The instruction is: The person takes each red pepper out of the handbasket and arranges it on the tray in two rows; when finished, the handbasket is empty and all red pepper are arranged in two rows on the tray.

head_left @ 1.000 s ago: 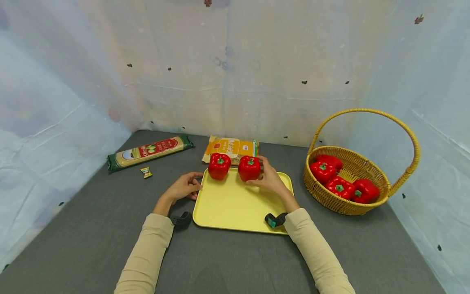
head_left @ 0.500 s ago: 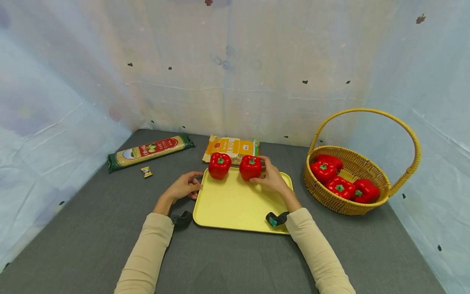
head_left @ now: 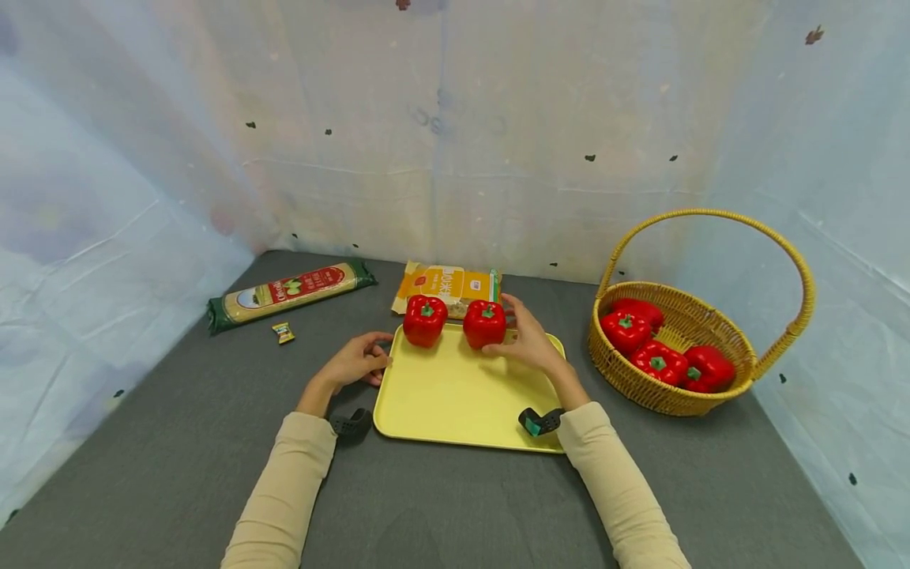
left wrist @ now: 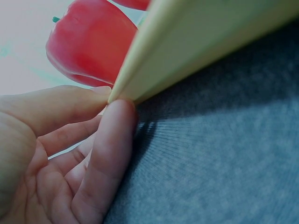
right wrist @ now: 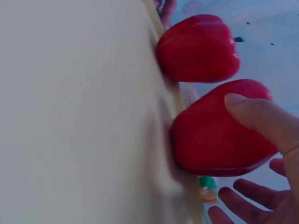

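At the left edge of the yellow tray (head_left: pixel 462 395), my left hand (head_left: pixel 354 362) pinches the rim between thumb and index finger (left wrist: pixel 112 135). Two red bell peppers stand upright side by side at the tray's far edge: the left pepper (head_left: pixel 425 322) and the right pepper (head_left: pixel 483 325). My right hand (head_left: pixel 528 341) is at the right pepper's right side. In the right wrist view its thumb (right wrist: pixel 257 114) lies against that pepper, while the other fingers (right wrist: pixel 252 200) are spread and apart from it.
A wicker basket (head_left: pixel 622 387) with a tall handle and several red bell peppers (head_left: pixel 659 362) stands at the right. Behind the tray lies an orange-yellow food packet (head_left: pixel 455 286). A long green-ended packet (head_left: pixel 291 292) and a small yellow wrapped piece (head_left: pixel 283 333) lie at the left.
The right pepper has shifted very slightly right. My right hand's fingers have loosened from it, and its wrist has moved a little right. My left hand stays at the tray rim.
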Available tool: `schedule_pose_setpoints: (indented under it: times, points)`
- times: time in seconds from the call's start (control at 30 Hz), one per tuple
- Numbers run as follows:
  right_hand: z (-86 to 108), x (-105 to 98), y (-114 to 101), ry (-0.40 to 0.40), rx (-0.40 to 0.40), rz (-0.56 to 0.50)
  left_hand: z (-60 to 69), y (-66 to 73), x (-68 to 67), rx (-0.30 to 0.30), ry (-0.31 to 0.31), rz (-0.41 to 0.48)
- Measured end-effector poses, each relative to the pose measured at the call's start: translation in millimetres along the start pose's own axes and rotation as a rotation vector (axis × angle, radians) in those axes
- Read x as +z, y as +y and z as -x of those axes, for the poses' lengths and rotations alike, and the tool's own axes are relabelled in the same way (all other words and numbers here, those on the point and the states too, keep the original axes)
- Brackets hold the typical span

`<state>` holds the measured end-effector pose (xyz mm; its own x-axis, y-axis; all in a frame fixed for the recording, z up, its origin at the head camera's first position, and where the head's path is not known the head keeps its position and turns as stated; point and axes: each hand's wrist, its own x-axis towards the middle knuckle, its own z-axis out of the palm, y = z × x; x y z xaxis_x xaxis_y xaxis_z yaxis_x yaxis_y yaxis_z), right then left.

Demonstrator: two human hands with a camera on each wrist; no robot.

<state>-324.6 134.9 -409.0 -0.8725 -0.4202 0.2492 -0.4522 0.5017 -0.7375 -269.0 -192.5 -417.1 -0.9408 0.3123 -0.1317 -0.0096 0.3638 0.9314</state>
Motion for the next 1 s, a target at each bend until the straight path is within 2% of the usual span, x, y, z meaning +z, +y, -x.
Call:
schedule_pose_setpoints:
  times: [0.2, 0.33, 0.47, 0.67, 0.8, 1.0]
  points:
    - [6.6, -19.8, -14.0, -0.067, 0.012, 0.018, -0.6, 0.3, 0.2, 0.004, -0.004, 0.004]
    - [13.5, -36.0, -19.8, -0.084, 0.001, 0.049, -0.1, 0.8, 0.7, 0.003, -0.005, 0.007]
    - [20.7, -52.3, -24.3, -0.069, -0.013, 0.081, 0.8, 1.4, 1.5, 0.000, 0.000, 0.001]
    - [34.4, -78.5, -27.6, -0.046, -0.056, 0.048, 1.2, 0.9, 1.9, -0.001, -0.001, -0.002]
    - [44.1, -96.9, -26.1, -0.008, -0.055, 0.049, -0.8, -1.9, 1.0, 0.004, 0.000, -0.005]
    - [57.9, -127.5, -20.9, 0.080, -0.020, 0.075, -13.1, -21.5, -2.5, 0.014, 0.014, 0.002]
